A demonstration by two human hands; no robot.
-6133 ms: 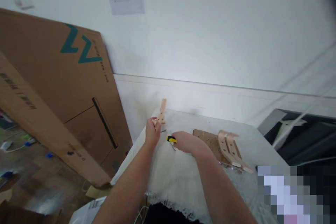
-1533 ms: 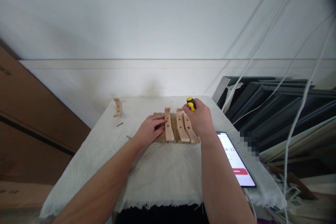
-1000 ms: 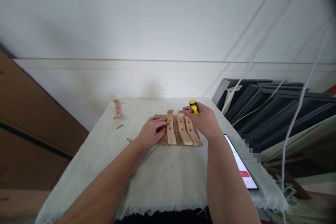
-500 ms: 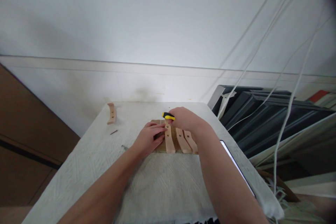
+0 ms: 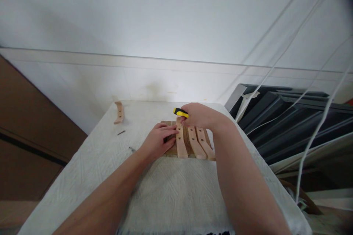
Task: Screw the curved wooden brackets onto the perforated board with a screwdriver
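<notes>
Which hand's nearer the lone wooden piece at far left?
Left. The left hand, on the board, is right of the lone wooden piece; the right hand, holding the yellow-black handle, is farther right.

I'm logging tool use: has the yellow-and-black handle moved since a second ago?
Yes: the handle moved left along the board, now by its leftmost wooden piece.

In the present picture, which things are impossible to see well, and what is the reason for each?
Head view, now:
1. The working end of the yellow-and-black handle: hidden by the right hand.
2. Part of the board: covered by the left hand.
3. The middle wooden strip, far end: behind the right hand.
4. The dark pin: too small to tell nail from screw.
5. The brown panel: cut by the left edge.
</notes>
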